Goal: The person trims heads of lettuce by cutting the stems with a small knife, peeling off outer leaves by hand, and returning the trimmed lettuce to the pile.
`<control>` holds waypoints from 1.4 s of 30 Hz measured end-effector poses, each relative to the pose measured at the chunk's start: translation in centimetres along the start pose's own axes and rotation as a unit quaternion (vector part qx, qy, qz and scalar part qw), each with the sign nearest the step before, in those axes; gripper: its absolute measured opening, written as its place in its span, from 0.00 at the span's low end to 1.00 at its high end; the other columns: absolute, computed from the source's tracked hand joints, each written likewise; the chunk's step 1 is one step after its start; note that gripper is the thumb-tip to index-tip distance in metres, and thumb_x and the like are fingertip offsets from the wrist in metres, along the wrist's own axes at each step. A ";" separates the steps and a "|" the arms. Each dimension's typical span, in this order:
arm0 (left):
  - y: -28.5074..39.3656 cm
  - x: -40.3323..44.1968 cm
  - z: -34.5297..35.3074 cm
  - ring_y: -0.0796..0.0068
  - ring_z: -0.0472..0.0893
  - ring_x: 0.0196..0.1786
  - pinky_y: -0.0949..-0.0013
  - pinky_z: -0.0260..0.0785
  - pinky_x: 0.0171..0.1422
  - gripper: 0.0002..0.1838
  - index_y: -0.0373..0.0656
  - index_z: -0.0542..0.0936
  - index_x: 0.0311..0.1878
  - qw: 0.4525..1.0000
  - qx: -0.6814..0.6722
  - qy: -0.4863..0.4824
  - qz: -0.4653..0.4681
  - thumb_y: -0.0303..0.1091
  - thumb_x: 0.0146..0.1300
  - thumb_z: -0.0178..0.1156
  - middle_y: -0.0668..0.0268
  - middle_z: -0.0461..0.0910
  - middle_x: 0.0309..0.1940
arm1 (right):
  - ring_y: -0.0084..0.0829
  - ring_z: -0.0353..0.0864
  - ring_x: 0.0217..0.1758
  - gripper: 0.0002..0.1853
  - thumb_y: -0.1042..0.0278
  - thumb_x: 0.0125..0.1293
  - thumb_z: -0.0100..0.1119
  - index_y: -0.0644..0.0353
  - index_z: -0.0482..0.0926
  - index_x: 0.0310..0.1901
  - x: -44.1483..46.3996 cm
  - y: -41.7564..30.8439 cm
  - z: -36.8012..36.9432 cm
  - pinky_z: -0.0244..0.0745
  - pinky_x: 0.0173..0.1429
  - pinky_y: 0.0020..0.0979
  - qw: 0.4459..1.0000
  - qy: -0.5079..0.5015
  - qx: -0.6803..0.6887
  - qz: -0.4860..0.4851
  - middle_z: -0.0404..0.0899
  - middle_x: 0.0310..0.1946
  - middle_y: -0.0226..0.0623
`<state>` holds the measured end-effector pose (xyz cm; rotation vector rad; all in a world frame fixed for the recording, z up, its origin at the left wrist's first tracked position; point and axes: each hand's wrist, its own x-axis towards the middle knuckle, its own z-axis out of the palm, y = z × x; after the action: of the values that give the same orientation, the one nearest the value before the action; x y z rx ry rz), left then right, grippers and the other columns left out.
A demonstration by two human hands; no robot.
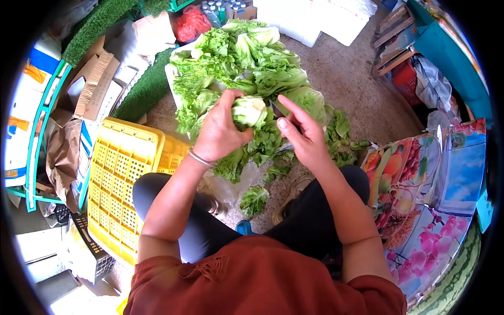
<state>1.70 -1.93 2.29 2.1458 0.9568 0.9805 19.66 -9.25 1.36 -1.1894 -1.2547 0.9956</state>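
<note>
My left hand point(220, 129), with a bangle on its wrist, is wrapped round a head of lettuce point(250, 112), its pale cut base turned up and to the right. Just right of that base, my right hand point(305, 135) is closed on a small knife point(276, 109). Only a short, dark piece of the blade shows, and the handle is hidden in the fingers. Behind both hands lies a large heap of lettuce point(231, 58). Loose green leaves point(341, 126) spill to its right, and one small bunch of leaves point(254, 200) sits on the floor between my feet.
A yellow plastic crate point(118, 178) stands by my left knee, with cardboard boxes point(97, 86) beyond it. White foam boxes point(294, 21) and a red plastic bag point(190, 24) are at the back. To my right is a fruit-printed panel point(404, 184).
</note>
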 end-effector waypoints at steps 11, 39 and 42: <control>1.8 1.5 2.7 0.51 0.74 0.45 0.58 0.67 0.48 0.30 0.41 0.66 0.48 0.993 0.120 -0.009 0.001 0.29 0.37 0.65 0.53 0.73 0.40 | 0.19 0.74 0.41 0.29 0.59 0.61 0.57 0.65 0.64 0.60 0.4 0.2 -0.4 0.69 0.46 0.23 0.996 0.011 -0.090 -0.023 0.79 0.41 0.37; -0.8 3.1 2.9 0.67 0.76 0.45 0.63 0.68 0.54 0.30 0.38 0.68 0.55 0.796 -0.531 -0.135 -0.256 0.32 0.45 0.63 0.63 0.77 0.44 | 0.16 0.59 0.19 0.19 0.53 0.66 0.49 0.58 0.71 0.50 1.4 0.7 -7.3 0.53 0.20 0.20 0.870 0.290 0.374 0.139 0.65 0.22 0.23; -1.1 2.8 2.4 0.66 0.77 0.45 0.58 0.69 0.53 0.23 0.47 0.72 0.52 0.671 -0.653 -0.088 -0.340 0.41 0.51 0.56 0.64 0.76 0.43 | 0.17 0.60 0.20 0.18 0.50 0.65 0.49 0.58 0.70 0.44 1.6 1.0 -8.7 0.54 0.20 0.20 0.825 0.308 0.446 0.161 0.66 0.22 0.24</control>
<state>4.48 0.43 1.20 0.5394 0.5180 0.6479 28.49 -8.38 1.18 -0.8371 -0.0020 1.1168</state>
